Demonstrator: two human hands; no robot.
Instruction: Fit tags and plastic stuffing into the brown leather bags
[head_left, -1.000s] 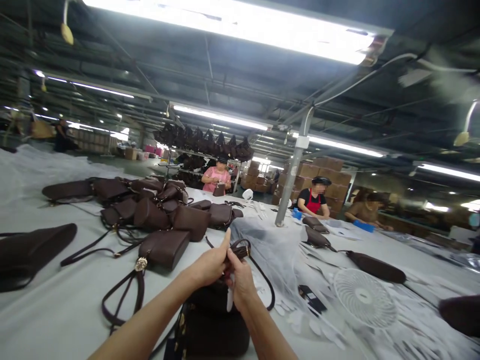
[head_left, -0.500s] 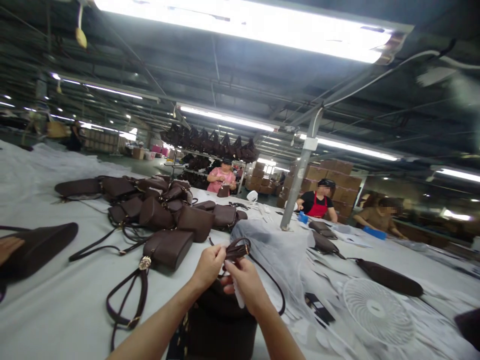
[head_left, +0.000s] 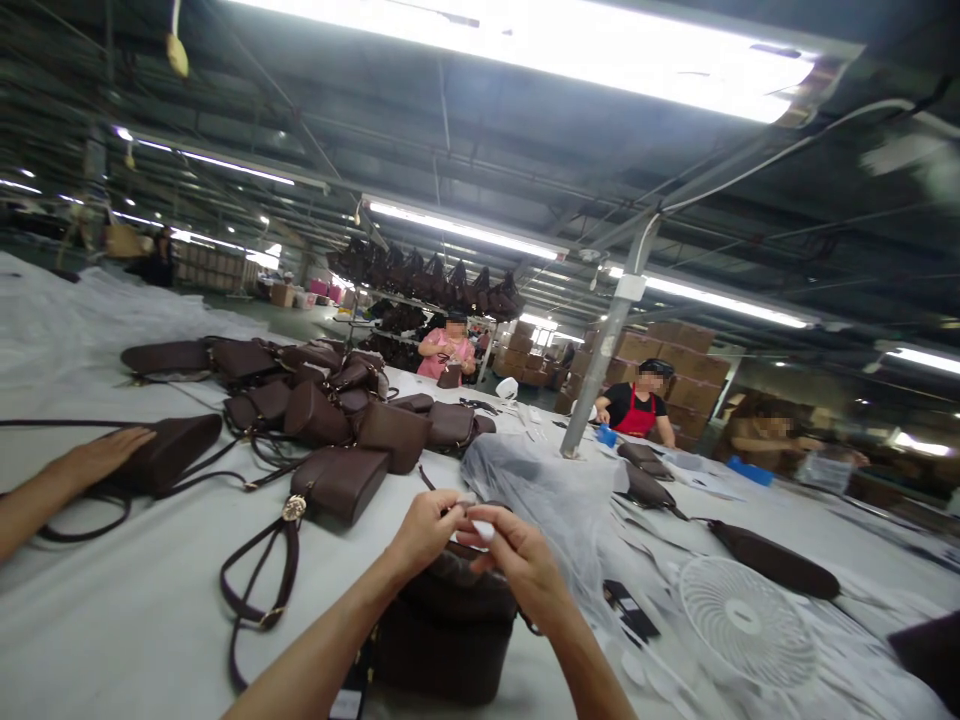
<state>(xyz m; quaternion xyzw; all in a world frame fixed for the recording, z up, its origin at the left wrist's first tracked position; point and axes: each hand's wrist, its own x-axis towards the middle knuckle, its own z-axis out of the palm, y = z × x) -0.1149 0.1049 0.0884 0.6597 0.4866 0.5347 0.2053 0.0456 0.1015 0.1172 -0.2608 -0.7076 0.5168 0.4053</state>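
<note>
A dark brown handbag (head_left: 446,640) stands upright on the table right in front of me, its top partly hidden by my hands. My left hand (head_left: 426,530) is above its opening, fingertips pinched together; what is between them is too small to make out. Close beside it, my right hand (head_left: 525,565) holds a small white piece (head_left: 484,530) between thumb and fingers. The two hands' fingertips nearly meet. Below my left forearm lies a black tag with a white label (head_left: 346,703).
A heap of brown bags (head_left: 319,410) covers the table's left middle. From the left, another person's hand (head_left: 112,455) rests on a brown bag (head_left: 176,450). Clear plastic sheeting (head_left: 525,480), a metal post (head_left: 604,370) and a white fan (head_left: 746,620) are to the right. Co-workers sit beyond.
The bundled strap seen at my fingertips has dropped from sight, and the white piece is raised. The other person's hand has come in from the left, and the bag under it has moved right.
</note>
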